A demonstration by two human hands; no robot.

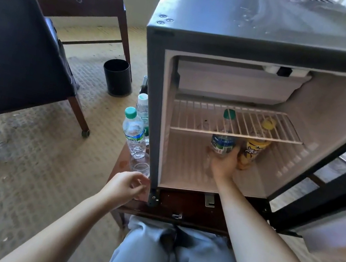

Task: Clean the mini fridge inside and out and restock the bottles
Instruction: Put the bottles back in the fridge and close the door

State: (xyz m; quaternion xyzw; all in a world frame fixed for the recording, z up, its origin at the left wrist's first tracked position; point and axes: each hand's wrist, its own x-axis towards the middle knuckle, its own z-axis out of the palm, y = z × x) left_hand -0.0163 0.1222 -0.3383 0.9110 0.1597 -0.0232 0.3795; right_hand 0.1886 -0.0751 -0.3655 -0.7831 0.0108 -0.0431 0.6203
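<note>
Right grip (222, 166) around blue-labelled bottle (223, 143), writing unreadable, inside fridge (234, 14).

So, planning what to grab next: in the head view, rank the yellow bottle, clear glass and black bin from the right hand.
From the right hand:
1. yellow bottle, right beside it in the fridge.
2. clear glass, outside, to its left.
3. black bin, on the carpet, far left.

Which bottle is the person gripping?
The green-capped water bottle inside the fridge: the right hand grips its base. The yellow bottle and two outside are untouched.
</note>
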